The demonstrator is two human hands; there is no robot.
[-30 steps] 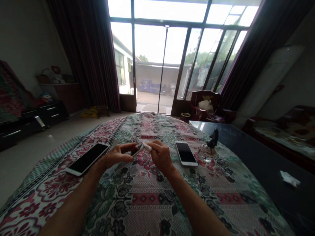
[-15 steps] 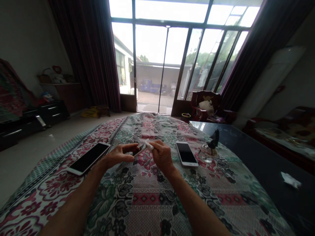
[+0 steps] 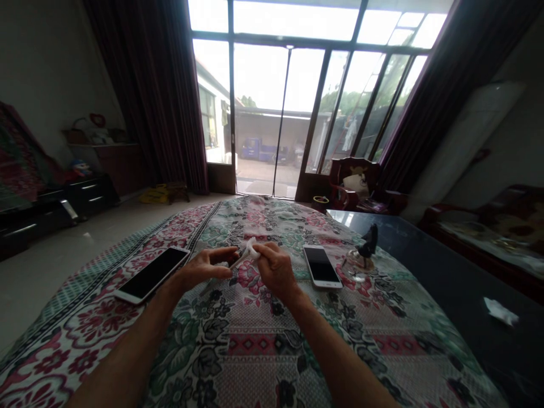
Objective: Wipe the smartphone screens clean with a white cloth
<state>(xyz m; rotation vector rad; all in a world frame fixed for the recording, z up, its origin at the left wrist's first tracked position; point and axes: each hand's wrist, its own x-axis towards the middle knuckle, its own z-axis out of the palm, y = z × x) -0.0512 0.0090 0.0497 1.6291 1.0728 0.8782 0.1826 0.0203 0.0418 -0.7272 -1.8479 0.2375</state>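
This is a home, a living room by the look of it: long dark curtains (image 3: 148, 96) hang on both sides of tall glass doors (image 3: 259, 113) that look out on a paved yard (image 3: 263, 170) with a blue truck (image 3: 259, 148) parked in it. A carved wooden armchair (image 3: 352, 181) stands by the glass, and a dark red sofa (image 3: 488, 226) lines the right side of the room. On the left, a low dark cabinet (image 3: 89, 198) with drawers sits beside a wooden shelf (image 3: 102, 161) holding a basket (image 3: 75, 136), above a tiled floor (image 3: 55, 255), and a flowered cloth (image 3: 255, 345) adds to the homely look
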